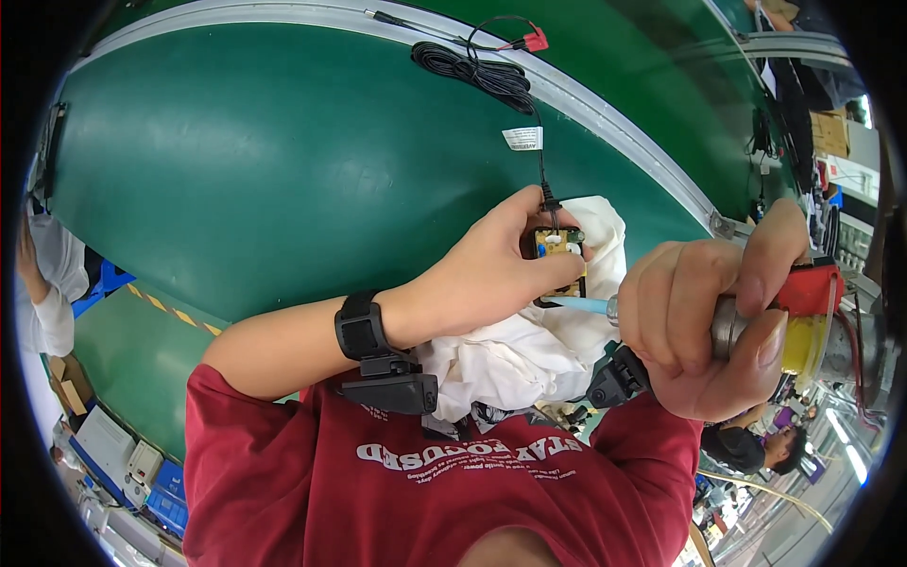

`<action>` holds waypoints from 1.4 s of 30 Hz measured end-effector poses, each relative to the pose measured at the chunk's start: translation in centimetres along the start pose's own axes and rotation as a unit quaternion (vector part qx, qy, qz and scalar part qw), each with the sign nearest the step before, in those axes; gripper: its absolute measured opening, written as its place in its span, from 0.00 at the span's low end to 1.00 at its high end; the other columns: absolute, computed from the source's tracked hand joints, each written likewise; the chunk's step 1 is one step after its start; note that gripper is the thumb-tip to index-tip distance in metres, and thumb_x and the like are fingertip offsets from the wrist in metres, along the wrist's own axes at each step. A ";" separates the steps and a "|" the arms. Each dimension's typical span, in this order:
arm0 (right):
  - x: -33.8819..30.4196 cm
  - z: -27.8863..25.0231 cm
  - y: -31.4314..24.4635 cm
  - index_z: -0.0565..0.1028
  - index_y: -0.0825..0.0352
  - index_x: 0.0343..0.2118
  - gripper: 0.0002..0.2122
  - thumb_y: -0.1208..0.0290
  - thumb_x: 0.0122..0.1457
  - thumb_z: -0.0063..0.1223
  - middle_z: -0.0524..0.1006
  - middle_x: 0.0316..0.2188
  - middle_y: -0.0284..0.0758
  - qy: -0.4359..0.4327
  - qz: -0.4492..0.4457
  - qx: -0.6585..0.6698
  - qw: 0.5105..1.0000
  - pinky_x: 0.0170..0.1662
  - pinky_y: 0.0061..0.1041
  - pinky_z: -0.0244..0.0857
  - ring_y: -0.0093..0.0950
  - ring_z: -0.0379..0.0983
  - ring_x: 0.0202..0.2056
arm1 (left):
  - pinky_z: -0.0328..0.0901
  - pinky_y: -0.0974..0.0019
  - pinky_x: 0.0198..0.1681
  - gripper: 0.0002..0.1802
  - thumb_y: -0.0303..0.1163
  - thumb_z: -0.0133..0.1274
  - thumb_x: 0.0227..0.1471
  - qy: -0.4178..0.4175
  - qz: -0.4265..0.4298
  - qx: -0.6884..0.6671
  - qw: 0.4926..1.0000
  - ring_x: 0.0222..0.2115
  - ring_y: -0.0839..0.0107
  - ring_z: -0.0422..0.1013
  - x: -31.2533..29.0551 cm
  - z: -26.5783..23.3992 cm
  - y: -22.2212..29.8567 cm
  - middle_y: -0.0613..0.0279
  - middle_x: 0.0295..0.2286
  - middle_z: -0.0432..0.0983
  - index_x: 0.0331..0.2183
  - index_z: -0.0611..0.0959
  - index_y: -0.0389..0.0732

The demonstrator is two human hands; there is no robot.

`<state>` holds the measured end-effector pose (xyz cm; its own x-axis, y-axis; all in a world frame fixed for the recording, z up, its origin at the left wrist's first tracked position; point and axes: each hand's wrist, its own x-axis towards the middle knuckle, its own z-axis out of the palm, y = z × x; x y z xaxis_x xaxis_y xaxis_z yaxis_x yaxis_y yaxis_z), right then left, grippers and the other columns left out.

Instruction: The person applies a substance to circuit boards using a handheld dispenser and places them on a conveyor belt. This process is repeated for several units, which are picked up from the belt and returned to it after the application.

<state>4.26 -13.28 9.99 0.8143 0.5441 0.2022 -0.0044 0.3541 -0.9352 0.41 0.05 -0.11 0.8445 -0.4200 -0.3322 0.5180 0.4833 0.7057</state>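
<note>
My left hand (496, 260) is closed around a small open black case with a circuit board (555, 238) in it, thumb across its lower part. White, blue and yellowish components show on the board. A black cord (543, 175) runs from the far end of the case. My right hand (699, 317) is wrapped round a hand tool with a metal barrel, a yellow band (805, 342), a red part (811, 288) and wires. Its pale blue tip (578, 303) reaches the near edge of the case; whether they touch I cannot tell. The tool's exact kind is unclear.
White cloth (505, 364) lies under and beside my hands. The cord's black coil (472, 74) and a red connector (535, 40) rest by the metal rail (614, 128) at the far edge of the green table (236, 161). Other people are at both sides.
</note>
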 end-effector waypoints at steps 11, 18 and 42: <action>0.3 -0.1 -0.1 0.55 0.60 0.40 0.14 0.56 0.64 0.43 0.61 0.10 0.24 -0.009 -0.001 0.005 1.000 0.11 0.17 0.51 0.16 0.54 0.07 | 0.67 0.70 0.45 0.20 0.23 0.52 0.52 0.009 -0.006 -0.014 1.000 0.40 0.75 0.70 0.0 -0.3 0.0 0.60 0.41 0.72 0.47 0.68 0.33; 0.5 -1.1 -0.9 0.53 0.64 0.53 0.20 0.57 0.66 0.39 0.61 0.11 0.26 -0.017 -0.017 0.033 0.999 0.15 0.17 0.51 0.16 0.54 0.10 | 0.67 0.70 0.44 0.17 0.24 0.52 0.53 0.002 -0.002 0.013 1.000 0.39 0.76 0.70 0.5 -0.2 -0.2 0.61 0.39 0.73 0.44 0.69 0.33; -1.1 -0.2 -0.4 0.60 0.65 0.42 0.13 0.61 0.65 0.41 0.54 0.09 0.23 0.057 -0.007 0.000 0.998 0.13 0.17 0.43 0.14 0.46 0.09 | 0.65 0.70 0.28 0.13 0.34 0.53 0.44 0.045 0.470 0.381 0.795 0.21 0.76 0.70 16.0 5.2 18.0 0.61 0.20 0.76 0.26 0.78 0.31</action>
<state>3.51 -14.15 10.09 0.8748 0.4498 0.1801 0.0062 0.3614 -0.9324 22.47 -1.97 10.52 0.8342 -0.0753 0.5463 -0.5508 -0.0680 0.8318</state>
